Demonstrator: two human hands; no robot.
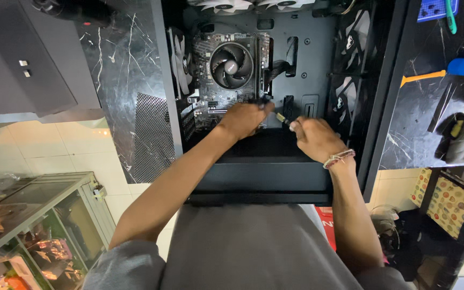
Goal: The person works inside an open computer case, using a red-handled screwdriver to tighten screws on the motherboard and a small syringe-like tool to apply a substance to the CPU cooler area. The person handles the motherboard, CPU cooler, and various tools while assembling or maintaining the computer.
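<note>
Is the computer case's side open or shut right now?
Open. The computer case lies on its side with no panel over it: the motherboard and CPU cooler fan show, and both hands reach inside.

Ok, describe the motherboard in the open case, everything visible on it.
The motherboard is a dark circuit board lying flat inside the open black computer case, toward its left side. A round black cooler fan sits on it, not visibly spinning. The left hand covers its lower right edge; whether it touches the board cannot be told.

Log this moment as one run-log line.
left hand: on motherboard lower edge | right hand: holds yellow-handled tool | site: open computer case on black marble table
</note>
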